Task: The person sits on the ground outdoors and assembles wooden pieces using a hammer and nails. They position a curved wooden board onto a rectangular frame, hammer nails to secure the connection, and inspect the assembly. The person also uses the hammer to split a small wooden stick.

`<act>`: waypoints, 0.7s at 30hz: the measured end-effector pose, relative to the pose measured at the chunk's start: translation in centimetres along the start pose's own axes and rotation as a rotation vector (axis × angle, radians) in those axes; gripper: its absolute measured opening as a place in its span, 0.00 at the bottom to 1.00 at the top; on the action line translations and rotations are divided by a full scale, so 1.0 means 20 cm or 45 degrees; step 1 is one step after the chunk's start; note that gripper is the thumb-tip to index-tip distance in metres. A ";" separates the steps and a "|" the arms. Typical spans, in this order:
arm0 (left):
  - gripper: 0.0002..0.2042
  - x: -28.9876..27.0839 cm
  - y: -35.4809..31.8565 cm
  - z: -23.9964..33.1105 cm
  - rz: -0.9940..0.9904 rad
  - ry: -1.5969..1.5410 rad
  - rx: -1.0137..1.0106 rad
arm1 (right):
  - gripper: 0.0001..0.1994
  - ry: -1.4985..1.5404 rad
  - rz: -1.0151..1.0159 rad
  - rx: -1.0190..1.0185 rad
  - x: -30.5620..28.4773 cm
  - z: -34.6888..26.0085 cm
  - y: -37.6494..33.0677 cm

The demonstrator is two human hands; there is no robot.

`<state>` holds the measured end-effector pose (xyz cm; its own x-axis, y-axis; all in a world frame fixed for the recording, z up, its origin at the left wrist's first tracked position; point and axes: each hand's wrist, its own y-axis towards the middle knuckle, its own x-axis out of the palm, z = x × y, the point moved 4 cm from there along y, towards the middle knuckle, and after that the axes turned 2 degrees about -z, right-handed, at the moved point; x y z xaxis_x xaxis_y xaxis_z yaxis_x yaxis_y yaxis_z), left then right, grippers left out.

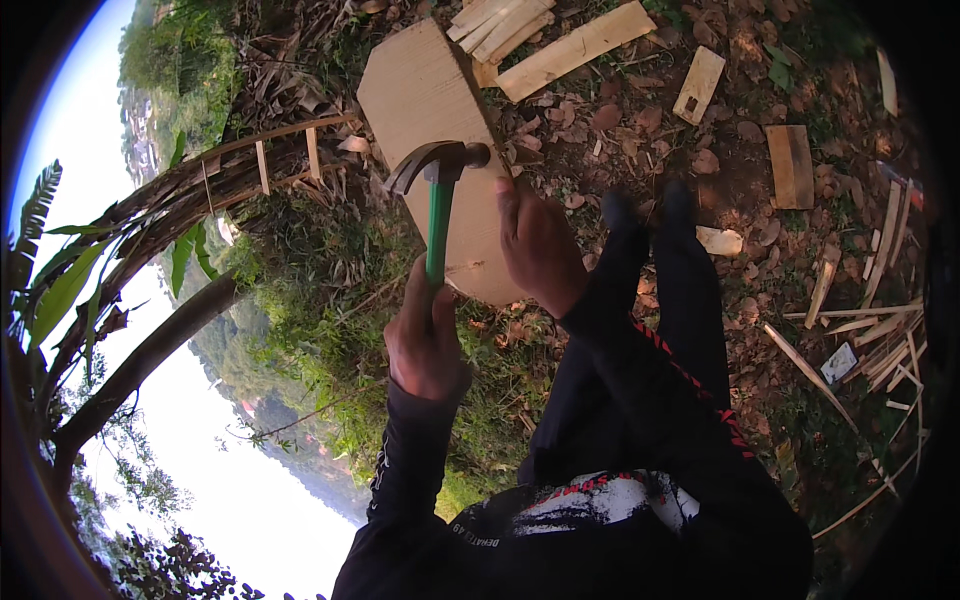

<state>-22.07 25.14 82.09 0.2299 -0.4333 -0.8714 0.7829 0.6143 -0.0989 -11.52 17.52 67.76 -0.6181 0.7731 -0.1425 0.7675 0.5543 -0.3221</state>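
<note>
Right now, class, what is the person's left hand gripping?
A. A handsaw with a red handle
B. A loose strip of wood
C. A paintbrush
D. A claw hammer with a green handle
D: the left hand is closed round the green handle of a claw hammer, its dark metal head raised over the wooden board that the right hand steadies.

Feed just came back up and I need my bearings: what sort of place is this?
Probably an outdoor hillside carpentry spot. Bare ground strewn with dry leaves and wood offcuts, with green brush alongside. The left hand grips a hammer; the right hand steadies a board.
</note>
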 end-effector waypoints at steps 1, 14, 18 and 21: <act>0.22 0.03 0.04 0.00 -0.047 0.012 0.017 | 0.23 0.045 -0.029 0.036 -0.02 0.00 0.01; 0.20 -0.01 0.08 0.11 0.085 -0.058 -0.004 | 0.22 0.036 -0.025 0.102 -0.17 -0.03 0.04; 0.20 0.06 0.16 0.14 -0.167 0.129 0.163 | 0.22 -0.031 -0.022 0.095 -0.19 -0.02 0.04; 0.20 -0.03 0.14 0.12 0.104 -0.270 -0.140 | 0.23 -0.045 -0.068 0.197 -0.26 0.00 0.05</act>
<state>-18.64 25.53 83.53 0.4152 -0.5007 -0.7595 0.6919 0.7158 -0.0937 -7.53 14.10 68.21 -0.6649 0.7310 -0.1535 0.6998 0.5378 -0.4702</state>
